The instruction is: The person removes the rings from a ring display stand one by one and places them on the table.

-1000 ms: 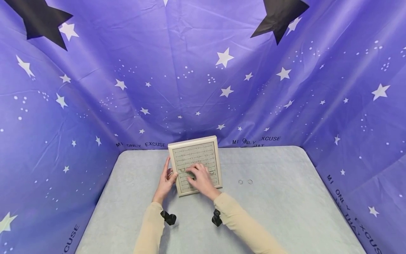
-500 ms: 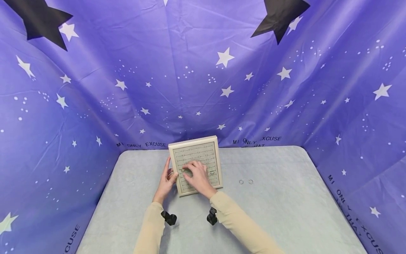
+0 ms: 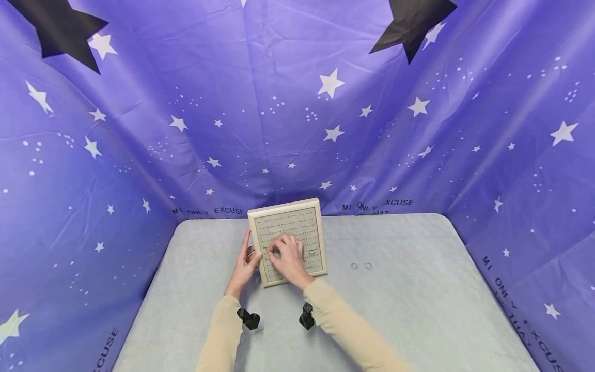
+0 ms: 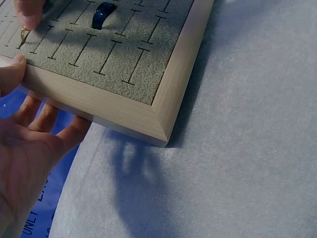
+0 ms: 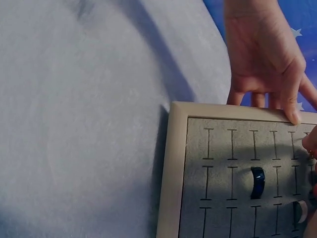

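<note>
Fingertips: over the last second the right hand (image 3: 289, 258) has shifted toward the left side of the ring tray (image 3: 319, 232), and its thumb and forefinger have drawn together; the work now centres on one slot by the tray's left edge.
Gold ring: the gold ring (image 4: 23, 37) sits at that slot, in the tray's leftmost column, right at the fingertips of the right hand; how deep it is seated cannot be told.
Right-hand grip: thumb and forefinger curl into a loop, tips nearly meeting, and appear to pinch the gold ring.
Left-hand grip: the left hand (image 3: 243, 268) holds the tray by its left edge, thumb on the front of the frame, fingers behind.
Tray: tilted up toward the person, above the grey table (image 3: 418, 310).
Blue ring: the blue ring (image 5: 257, 182) stands in the tray, one column in from the gold ring.
Pale ring: the pale ring (image 5: 300, 212) is farther in from the tray's left edge than the blue ring, partly covered.
Loose rings: two loose rings (image 3: 355, 266) lie on the table, to the tray's right, side by side and apart.
</note>
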